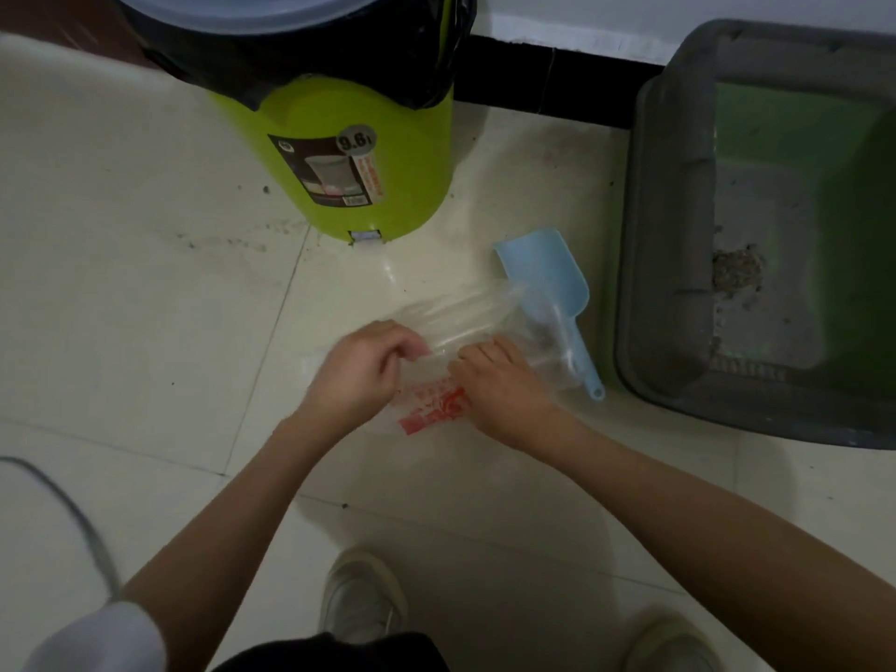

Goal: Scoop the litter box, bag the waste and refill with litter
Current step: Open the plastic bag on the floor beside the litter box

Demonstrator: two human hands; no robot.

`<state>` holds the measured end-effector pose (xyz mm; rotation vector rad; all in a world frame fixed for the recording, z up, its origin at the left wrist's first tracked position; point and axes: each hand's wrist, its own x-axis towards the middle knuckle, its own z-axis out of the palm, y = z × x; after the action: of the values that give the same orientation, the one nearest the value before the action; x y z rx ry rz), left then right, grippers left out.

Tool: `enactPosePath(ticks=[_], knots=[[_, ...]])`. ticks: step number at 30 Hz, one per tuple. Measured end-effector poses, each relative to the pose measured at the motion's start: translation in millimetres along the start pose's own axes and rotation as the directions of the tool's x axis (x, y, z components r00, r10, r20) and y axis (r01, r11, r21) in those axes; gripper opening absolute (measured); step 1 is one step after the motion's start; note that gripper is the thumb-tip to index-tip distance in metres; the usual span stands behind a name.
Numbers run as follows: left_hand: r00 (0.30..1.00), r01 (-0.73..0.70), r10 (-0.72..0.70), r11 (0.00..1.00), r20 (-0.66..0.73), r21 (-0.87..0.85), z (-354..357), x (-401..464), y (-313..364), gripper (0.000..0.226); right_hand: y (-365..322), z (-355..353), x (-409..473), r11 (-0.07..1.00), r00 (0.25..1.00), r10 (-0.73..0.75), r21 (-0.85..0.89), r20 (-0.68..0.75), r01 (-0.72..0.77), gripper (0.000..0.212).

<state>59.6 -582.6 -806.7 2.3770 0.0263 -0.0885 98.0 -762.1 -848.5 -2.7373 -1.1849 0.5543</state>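
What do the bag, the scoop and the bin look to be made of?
Bag: thin clear plastic film, glossy; the floor shows through, it creases, and it carries red print. Both hands, left and right, pinch it. Scoop: rigid moulded plastic, pale blue, smooth with a soft sheen. Bin: hard lime-green plastic, probably, smooth and slightly shiny, lined with black film at the top.

1 scoop (545, 278), 1 bag (465, 327), 1 bin (359, 152)

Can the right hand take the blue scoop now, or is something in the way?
Probably not at once: the right hand grips the clear plastic bag, which lies over the blue scoop's handle. The scoop itself is close.
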Motion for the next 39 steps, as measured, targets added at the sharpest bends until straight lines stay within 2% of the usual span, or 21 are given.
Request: enactPosePath(ticks=[3,4,5,7,9,13,17,18,20,22,23,24,25,26,28,29,31,33,36,38,39], knots=[[0.928,0.065,-0.117,0.986,0.353,0.156,23,37,-4,0.049,6,-1,-3,0.991,0.999,-0.041,-0.128,-0.035,0.036,0.016],[0.901,0.056,-0.154,0.969,0.406,0.241,28,48,-6,0.051,8,-1,-3,0.986,0.997,-0.064,-0.158,-0.035,0.057,0.011],[0.880,0.036,-0.191,0.940,0.434,0.340,31,58,-9,0.051,11,0,-4,0.984,0.997,-0.081,-0.164,-0.019,0.077,0.016],[0.850,-0.045,-0.259,0.833,0.460,0.551,28,71,-13,0.050,14,1,-3,0.990,0.997,-0.070,-0.117,0.044,0.074,0.024],[0.840,-0.108,-0.297,0.729,0.454,0.676,22,76,-18,0.057,15,0,-3,0.994,0.992,-0.036,-0.095,0.119,0.048,0.027],[0.853,-0.014,-0.403,0.617,0.331,0.787,9,79,-39,0.070,18,-5,-5,0.995,0.973,-0.003,-0.099,0.232,0.027,0.029],[0.885,0.077,-0.403,0.619,0.233,0.781,4,71,-49,0.066,21,-12,-2,0.988,0.986,-0.001,-0.150,0.165,0.027,0.043],[0.922,0.081,-0.339,0.643,0.188,0.761,6,67,-48,0.062,21,-13,2,0.991,0.993,0.006,-0.135,0.120,0.010,0.041],[0.993,0.027,-0.099,0.712,0.061,0.701,13,54,-43,0.044,20,-16,11,0.983,0.998,0.030,-0.184,0.057,-0.018,0.019],[0.987,-0.137,0.163,0.758,0.018,0.638,24,43,-38,0.025,21,-17,17,0.990,0.999,0.037,-0.137,-0.006,-0.037,0.029],[0.970,-0.220,0.236,0.770,0.053,0.598,29,39,-36,0.018,22,-18,21,0.993,0.999,0.034,-0.113,-0.018,-0.036,0.032],[0.965,-0.258,0.241,0.790,0.104,0.556,35,36,-33,0.014,23,-20,27,0.996,1.000,0.023,-0.086,-0.010,-0.024,0.032],[0.969,-0.238,0.166,0.826,0.183,0.510,40,34,-31,0.019,24,-19,34,0.997,1.000,0.021,-0.076,-0.021,-0.022,0.035],[0.960,-0.168,0.026,0.851,0.280,0.497,44,32,-29,0.031,25,-19,39,0.996,1.000,0.018,-0.082,0.004,-0.018,0.042],[0.840,-0.088,-0.244,0.820,0.485,0.565,48,26,-34,0.062,30,-18,48,0.989,0.996,0.066,-0.136,0.060,-0.058,0.058],[0.771,-0.101,-0.315,0.797,0.553,0.595,46,25,-35,0.074,32,-17,52,0.982,0.991,0.102,-0.165,0.081,-0.088,0.066],[0.692,-0.097,-0.372,0.801,0.618,0.591,41,25,-38,0.084,33,-18,56,0.972,0.972,0.158,-0.201,0.173,-0.122,0.074],[0.659,-0.070,-0.397,0.813,0.638,0.578,35,25,-42,0.083,34,-19,57,0.974,0.945,0.181,-0.181,0.271,-0.135,0.077],[0.710,-0.039,-0.360,0.838,0.605,0.544,28,28,-50,0.063,33,-21,59,0.988,0.945,0.113,-0.132,0.307,-0.076,0.063],[0.798,-0.012,-0.287,0.872,0.531,0.490,23,28,-53,0.050,31,-25,57,0.994,0.977,0.030,-0.108,0.211,-0.007,0.042],[0.839,-0.007,-0.255,0.878,0.480,0.478,22,27,-54,0.045,28,-30,54,0.993,0.995,-0.022,-0.116,0.095,0.033,0.033]])
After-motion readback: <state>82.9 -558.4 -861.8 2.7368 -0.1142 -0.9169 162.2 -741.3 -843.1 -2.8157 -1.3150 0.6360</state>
